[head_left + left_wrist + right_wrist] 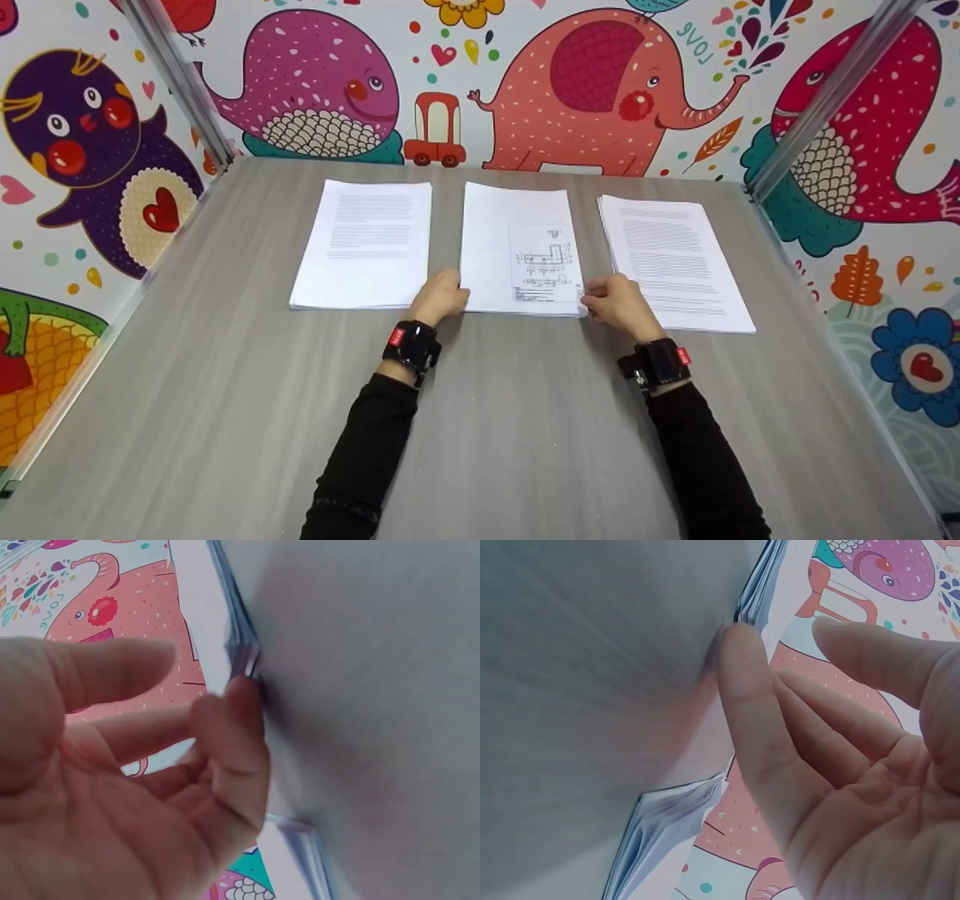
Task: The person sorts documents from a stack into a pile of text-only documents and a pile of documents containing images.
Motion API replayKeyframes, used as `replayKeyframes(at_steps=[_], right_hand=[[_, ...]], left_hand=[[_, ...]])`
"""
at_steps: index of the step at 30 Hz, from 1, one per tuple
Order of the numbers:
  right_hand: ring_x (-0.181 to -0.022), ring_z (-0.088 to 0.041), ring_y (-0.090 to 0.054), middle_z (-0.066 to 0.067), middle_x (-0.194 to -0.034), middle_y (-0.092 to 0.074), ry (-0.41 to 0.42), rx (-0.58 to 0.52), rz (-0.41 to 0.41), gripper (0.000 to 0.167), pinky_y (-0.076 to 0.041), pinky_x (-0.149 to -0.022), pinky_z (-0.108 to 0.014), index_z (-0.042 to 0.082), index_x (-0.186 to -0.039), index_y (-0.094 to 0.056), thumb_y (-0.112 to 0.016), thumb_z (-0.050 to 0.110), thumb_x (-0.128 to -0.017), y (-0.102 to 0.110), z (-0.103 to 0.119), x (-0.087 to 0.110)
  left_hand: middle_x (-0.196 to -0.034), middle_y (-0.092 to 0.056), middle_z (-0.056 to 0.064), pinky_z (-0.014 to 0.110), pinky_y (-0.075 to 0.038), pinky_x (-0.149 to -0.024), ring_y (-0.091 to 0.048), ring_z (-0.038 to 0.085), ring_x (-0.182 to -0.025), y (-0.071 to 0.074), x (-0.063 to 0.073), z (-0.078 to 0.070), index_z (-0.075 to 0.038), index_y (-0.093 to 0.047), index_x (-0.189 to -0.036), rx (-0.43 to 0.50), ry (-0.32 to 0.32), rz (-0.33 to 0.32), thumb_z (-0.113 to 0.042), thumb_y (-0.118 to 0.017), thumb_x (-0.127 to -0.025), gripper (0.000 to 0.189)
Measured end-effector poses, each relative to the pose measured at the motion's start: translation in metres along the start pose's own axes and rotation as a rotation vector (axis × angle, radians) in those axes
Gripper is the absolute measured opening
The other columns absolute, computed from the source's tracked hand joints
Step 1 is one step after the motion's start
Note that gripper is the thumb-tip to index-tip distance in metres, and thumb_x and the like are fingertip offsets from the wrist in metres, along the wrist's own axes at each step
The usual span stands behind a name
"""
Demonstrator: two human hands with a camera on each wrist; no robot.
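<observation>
A stack of printed paper sheets, with a line drawing on its top sheet, lies flat between my hands. My left hand touches its near left edge; in the left wrist view the fingers are loosely bent against the sheet edges, with the thumb apart. On the near right edge is my right hand. From the right wrist, a fairly straight finger meets the middle stack's side, and the thumb stands away from it.
A text-printed paper stack lies left of the middle one, and another lies to the right, close by my right hand. All rest on a grey wood-grain table. Cartoon-printed panels wall the back and sides.
</observation>
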State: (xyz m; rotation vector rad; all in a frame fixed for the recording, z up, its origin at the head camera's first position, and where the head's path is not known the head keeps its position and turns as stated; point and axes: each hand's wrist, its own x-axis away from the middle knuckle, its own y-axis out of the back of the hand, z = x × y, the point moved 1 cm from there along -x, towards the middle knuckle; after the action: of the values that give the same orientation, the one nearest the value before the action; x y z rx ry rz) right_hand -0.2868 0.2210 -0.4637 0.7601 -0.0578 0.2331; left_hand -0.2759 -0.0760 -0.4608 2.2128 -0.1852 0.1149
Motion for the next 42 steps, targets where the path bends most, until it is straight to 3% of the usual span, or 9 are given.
replayKeyframes(at_steps=[8,16,20,24,28,31,36,39,42], right_hand=[[-0.082,-0.023,-0.071,-0.026,-0.110,-0.069,0.000,0.035,0.012,0.031,-0.057,-0.064,-0.024,-0.010,-0.116,-0.065,-0.064,0.009,-0.091,0.001,0.000,0.002],[-0.088,-0.024,-0.071,-0.026,-0.114,-0.068,-0.033,-0.035,0.055,0.036,-0.059,-0.071,-0.028,-0.009,-0.122,-0.062,-0.064,0.013,-0.093,0.010,-0.005,0.003],[-0.089,-0.028,-0.071,-0.027,-0.113,-0.068,-0.050,-0.069,0.034,0.042,-0.059,-0.072,-0.030,-0.010,-0.128,-0.057,-0.062,0.013,-0.094,0.022,-0.011,0.005],[-0.098,-0.032,-0.069,-0.027,-0.114,-0.068,-0.014,-0.005,-0.024,0.042,-0.056,-0.079,-0.031,-0.009,-0.128,-0.058,-0.063,0.014,-0.093,0.036,-0.019,0.007],[-0.108,-0.040,-0.064,-0.028,-0.118,-0.065,0.010,0.136,-0.114,0.043,-0.052,-0.089,-0.044,-0.009,-0.127,-0.058,-0.064,0.017,-0.093,0.050,-0.028,0.008],[-0.120,-0.047,-0.054,-0.032,-0.129,-0.057,-0.083,0.247,-0.136,0.054,-0.044,-0.098,-0.058,-0.010,-0.133,-0.052,-0.061,0.027,-0.094,0.057,-0.034,0.010],[-0.132,-0.055,-0.034,-0.037,-0.142,-0.040,-0.275,0.390,-0.034,0.083,-0.030,-0.100,-0.075,-0.010,-0.141,-0.039,-0.057,0.054,-0.091,0.054,-0.038,0.009],[-0.131,-0.055,-0.031,-0.039,-0.138,-0.037,-0.308,0.406,0.011,0.091,-0.031,-0.098,-0.077,-0.012,-0.137,-0.040,-0.059,0.061,-0.087,0.047,-0.038,0.006],[-0.122,-0.052,-0.038,-0.038,-0.129,-0.044,-0.296,0.406,0.009,0.084,-0.038,-0.095,-0.072,-0.014,-0.129,-0.047,-0.062,0.056,-0.086,0.045,-0.039,0.005]], left_hand=[[-0.071,-0.042,0.004,0.029,-0.033,-0.055,-0.042,0.020,-0.067,-0.002,0.000,0.002,-0.009,-0.045,-0.068,0.019,-0.008,-0.006,-0.008,-0.052,-0.090,0.023],[-0.068,-0.044,0.004,0.031,-0.037,-0.053,-0.045,0.021,-0.064,-0.004,0.000,0.002,-0.010,-0.047,-0.064,0.032,-0.014,-0.051,-0.014,-0.054,-0.093,0.029],[-0.088,-0.062,0.015,0.040,-0.051,-0.077,-0.059,0.029,-0.086,-0.006,-0.002,0.001,0.003,-0.063,-0.089,0.043,-0.033,-0.110,-0.016,-0.056,-0.094,0.021],[-0.114,-0.065,0.022,0.045,-0.049,-0.095,-0.061,0.035,-0.108,-0.010,-0.005,-0.004,0.007,-0.061,-0.120,0.088,-0.068,-0.154,-0.017,-0.057,-0.096,0.034],[-0.098,-0.069,0.017,0.039,-0.052,-0.078,-0.064,0.029,-0.089,-0.016,-0.006,-0.013,0.003,-0.065,-0.116,0.135,-0.118,-0.180,-0.016,-0.058,-0.096,0.029],[-0.092,-0.069,0.012,0.034,-0.050,-0.070,-0.062,0.024,-0.081,-0.022,-0.006,-0.023,0.000,-0.067,-0.112,0.143,-0.151,-0.178,-0.017,-0.059,-0.096,0.025],[-0.091,-0.069,0.010,0.030,-0.046,-0.068,-0.061,0.021,-0.081,-0.031,-0.004,-0.042,-0.003,-0.068,-0.111,0.132,-0.198,-0.137,-0.020,-0.059,-0.096,0.025],[-0.089,-0.068,0.008,0.028,-0.044,-0.065,-0.060,0.019,-0.079,-0.036,-0.002,-0.053,-0.004,-0.068,-0.111,0.122,-0.219,-0.110,-0.021,-0.059,-0.095,0.025],[-0.089,-0.069,0.006,0.026,-0.043,-0.063,-0.059,0.016,-0.077,-0.042,-0.001,-0.061,-0.006,-0.069,-0.112,0.109,-0.241,-0.079,-0.022,-0.059,-0.096,0.025]])
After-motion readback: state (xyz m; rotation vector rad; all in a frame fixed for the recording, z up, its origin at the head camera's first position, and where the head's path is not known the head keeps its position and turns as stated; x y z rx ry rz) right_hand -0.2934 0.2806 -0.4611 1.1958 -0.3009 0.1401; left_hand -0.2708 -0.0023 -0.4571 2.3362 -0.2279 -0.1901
